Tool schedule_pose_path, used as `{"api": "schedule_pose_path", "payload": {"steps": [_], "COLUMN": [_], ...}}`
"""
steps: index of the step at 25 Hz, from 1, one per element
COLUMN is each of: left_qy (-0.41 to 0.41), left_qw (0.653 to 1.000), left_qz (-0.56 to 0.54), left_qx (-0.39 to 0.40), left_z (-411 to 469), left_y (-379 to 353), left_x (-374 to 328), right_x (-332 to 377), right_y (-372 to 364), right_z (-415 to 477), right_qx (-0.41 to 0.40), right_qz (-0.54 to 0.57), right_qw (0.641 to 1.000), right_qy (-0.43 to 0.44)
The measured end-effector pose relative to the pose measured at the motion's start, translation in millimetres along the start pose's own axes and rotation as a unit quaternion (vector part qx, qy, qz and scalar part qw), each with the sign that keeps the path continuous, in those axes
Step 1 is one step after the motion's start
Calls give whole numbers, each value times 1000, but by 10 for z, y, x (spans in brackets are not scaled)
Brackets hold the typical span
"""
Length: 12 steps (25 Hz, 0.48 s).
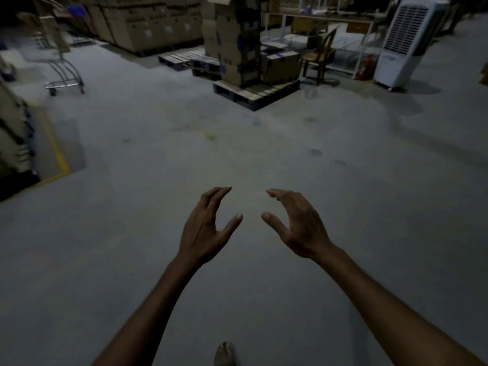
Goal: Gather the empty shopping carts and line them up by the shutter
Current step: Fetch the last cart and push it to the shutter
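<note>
Cart [64,83] stands well beyond the fingers [219,196], leftward; left hand [204,231] and right hand [298,225] hover half-open, empty, likely readied for its handle.

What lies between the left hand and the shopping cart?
Nothing: the head view shows only bare floor between the left hand and the shopping cart.

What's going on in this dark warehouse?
A person looks out over a dim warehouse floor, arms stretched ahead. The left hand and right hand are open and hold nothing. A shopping cart stands far off at the left, in front of stacked cardboard boxes, and no hand touches it yet.
</note>
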<state>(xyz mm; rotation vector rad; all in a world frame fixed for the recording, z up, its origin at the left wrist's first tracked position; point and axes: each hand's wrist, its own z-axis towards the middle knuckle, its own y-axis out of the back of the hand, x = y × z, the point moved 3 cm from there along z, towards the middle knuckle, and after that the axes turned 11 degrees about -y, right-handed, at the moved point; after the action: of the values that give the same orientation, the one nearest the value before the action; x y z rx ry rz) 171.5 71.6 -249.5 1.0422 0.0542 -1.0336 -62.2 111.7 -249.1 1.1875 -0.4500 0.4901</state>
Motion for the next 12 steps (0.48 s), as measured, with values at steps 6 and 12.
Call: {"api": "schedule_pose_path", "payload": {"steps": [6, 12], "left_qy": [6, 71], "left_qw": [1000, 997], "left_qz": [22, 4], "left_qx": [15, 39], "left_z": [831, 1656], "left_y": [646, 773], "left_x": [1258, 2436], "right_x": [714, 1075], "right_y": [-493, -922], "right_z": [1380, 2638], "right_qx": [17, 41], "right_qz": [82, 121], "right_qw": [994, 982], "right_qy": [71, 136]}}
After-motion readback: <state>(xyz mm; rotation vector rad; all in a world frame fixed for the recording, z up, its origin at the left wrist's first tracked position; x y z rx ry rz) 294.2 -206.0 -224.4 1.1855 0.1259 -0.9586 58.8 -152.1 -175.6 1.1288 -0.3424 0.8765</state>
